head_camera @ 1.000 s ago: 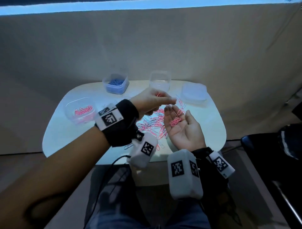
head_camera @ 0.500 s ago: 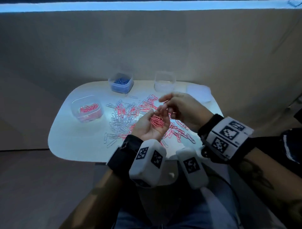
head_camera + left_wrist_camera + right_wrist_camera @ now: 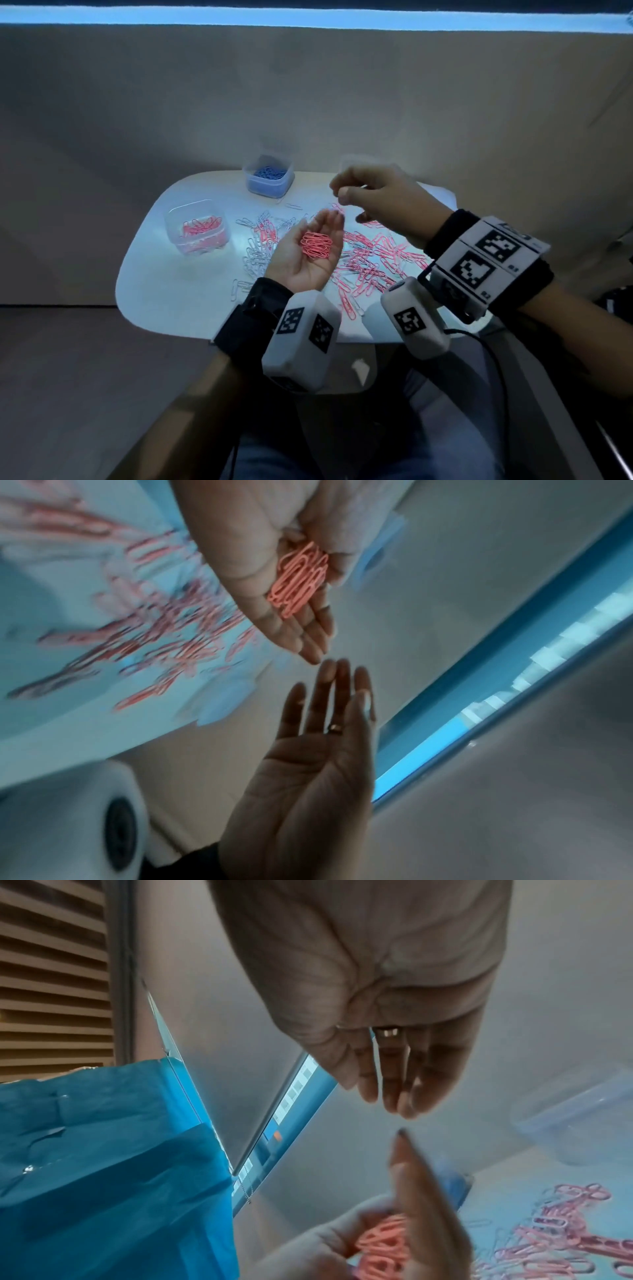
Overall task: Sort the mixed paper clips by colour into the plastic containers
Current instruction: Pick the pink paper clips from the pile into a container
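My left hand (image 3: 325,224) lies palm up over the white table (image 3: 164,298), with a bunch of pink paper clips (image 3: 317,244) resting in the palm. My right hand (image 3: 373,198) hovers just beyond and to the right of it, fingers relaxed and holding nothing. The left wrist view shows the pink bunch (image 3: 298,580) on the left hand (image 3: 274,547) and the right hand (image 3: 318,750) with straight fingers. Mixed pink and white clips (image 3: 370,260) are scattered on the table. A container with pink clips (image 3: 197,229) stands at the left, and one with blue clips (image 3: 269,178) at the back.
A clear container (image 3: 582,1118) stands at the back of the table, mostly hidden behind my right hand in the head view. White clips (image 3: 257,253) lie left of my left hand. A beige wall rises behind the table. The table's near edge is at my wrists.
Half a second ago my right fingertips were at the clips in my left palm. Now the right hand has lifted up and away to the far right. The left palm still carries the bunch.
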Motion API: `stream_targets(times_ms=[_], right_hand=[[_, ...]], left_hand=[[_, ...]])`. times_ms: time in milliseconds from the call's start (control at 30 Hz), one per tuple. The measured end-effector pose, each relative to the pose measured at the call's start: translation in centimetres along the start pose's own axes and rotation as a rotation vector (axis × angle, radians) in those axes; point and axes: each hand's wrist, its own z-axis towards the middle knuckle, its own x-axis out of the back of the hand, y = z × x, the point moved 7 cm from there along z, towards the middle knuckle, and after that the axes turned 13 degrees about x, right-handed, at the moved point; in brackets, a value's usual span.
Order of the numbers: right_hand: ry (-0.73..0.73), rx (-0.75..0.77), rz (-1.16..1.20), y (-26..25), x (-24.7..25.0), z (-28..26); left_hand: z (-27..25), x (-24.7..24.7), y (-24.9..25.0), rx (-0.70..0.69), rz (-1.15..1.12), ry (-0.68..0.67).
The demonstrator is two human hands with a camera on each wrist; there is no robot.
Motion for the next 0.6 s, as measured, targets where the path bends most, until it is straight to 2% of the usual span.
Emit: stream_targets(times_ms=[100,200,300,367,433,500,600], right_hand=[[-0.04,0.002,-0.005,0.0,-1.5,1.6],[-0.154,0.057,-0.195,-0.5,-4.4,4.0],[-0.39,0.196,-0.496,-1.8,-9.1,5.8],[-0.582,0.259,-0.58,-2.4,-12.8,6.1],[-0.731,0.264,-0.629,-2.4,-15.4,6.4],[-0.813,0.245,-0.69,-1.9,-16.5,7.0],[-0.829,0.285,-0.786,-1.7,-16.6,8.0]], left_hand=[[-2.5,1.0,3.8,-0.047,0.106,0.07],[-6.8,1.4,9.4,-0.183,0.392,0.164],[-10.0,0.7,14.5,-0.265,0.647,0.243],[-10.3,0.5,16.8,-0.257,0.761,0.301],[-9.6,0.6,18.1,-0.263,0.911,0.425],[-8.6,0.9,18.8,-0.273,1.182,0.602],[-6.7,1.4,18.7,-0.189,1.67,0.776]])
